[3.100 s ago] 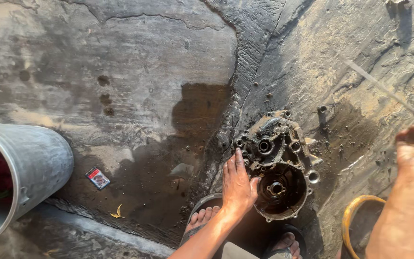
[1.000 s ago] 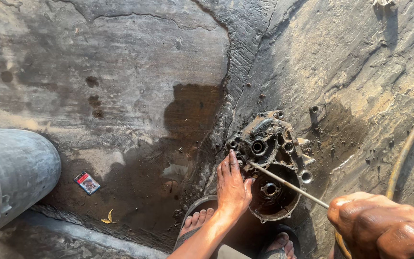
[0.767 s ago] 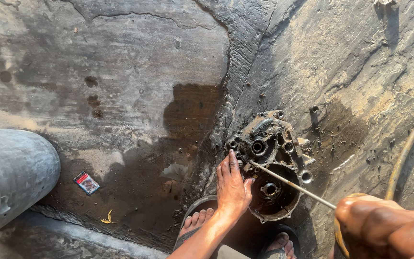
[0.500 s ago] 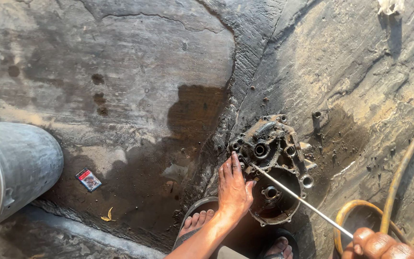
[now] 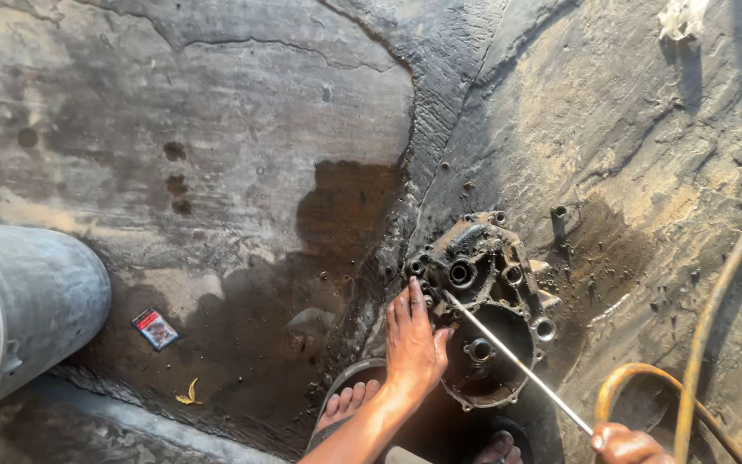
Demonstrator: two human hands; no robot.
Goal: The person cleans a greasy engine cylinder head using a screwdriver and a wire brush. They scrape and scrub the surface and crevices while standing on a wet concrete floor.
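From the head view, a grimy engine casing [image 5: 484,302] lay flat on the oil-stained concrete floor [image 5: 216,172], just ahead of the person's sandalled feet, its round hollow toward the person and its smaller bores on the far side. The left hand [image 5: 414,344] rested spread and flat against the casing's left edge, fingers pointing away from the person, gripping nothing but pressing on the metal. The right hand [image 5: 627,445] sat at the bottom edge of the picture, closed around the near end of a thin metal rod [image 5: 517,361]; part of that hand was cut off by the frame. The rod's long axis ran slantwise from the right hand up and to the left, its far tip reaching the casing beside one of the upper bores, close to the left fingertips. So the left hand was the nearer one, touching the casing, while the right stood well apart to its lower right. A yellowish hose [image 5: 697,378] curved along the right side, a grey metal drum [image 5: 27,301] lay at the left, and a small packet [image 5: 155,328] sat on the floor near it.
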